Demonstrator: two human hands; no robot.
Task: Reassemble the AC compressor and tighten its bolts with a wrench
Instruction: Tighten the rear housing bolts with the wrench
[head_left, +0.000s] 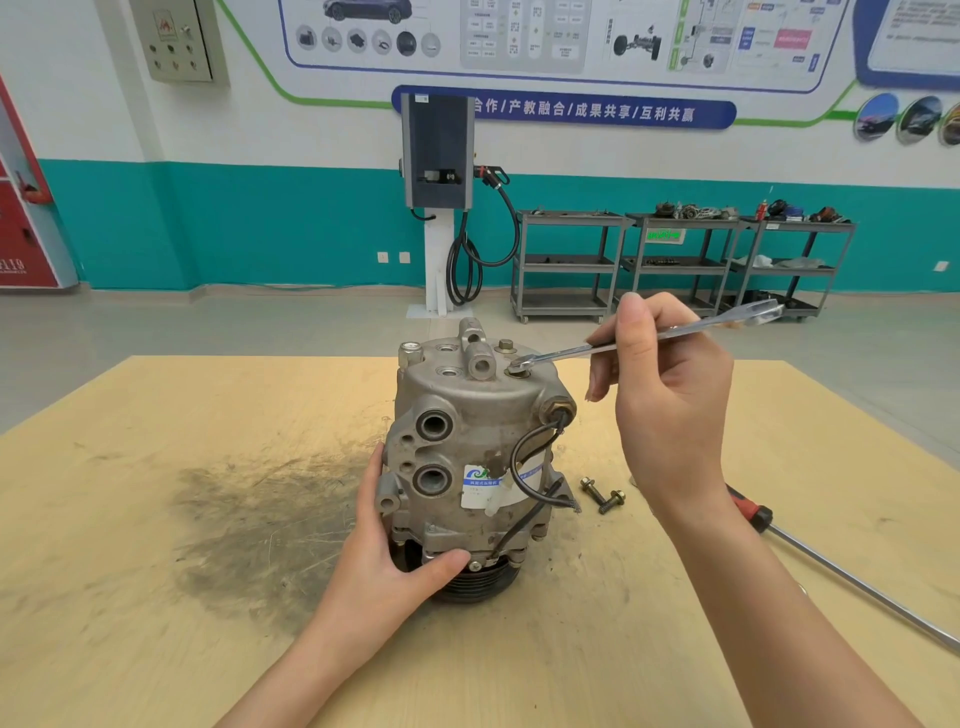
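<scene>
Head view shows the compressor upright mid-bench, left hand gripping its base, right-hand fingers pinching the wrench on a top bolt; tightening seems underway, needing a steady swing next.

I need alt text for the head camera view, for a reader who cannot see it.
A person's right hand holds a wrench on a bolt atop an upright AC compressor, while the left hand grips its base. Two loose bolts and a screwdriver lie on the wooden table.
</scene>
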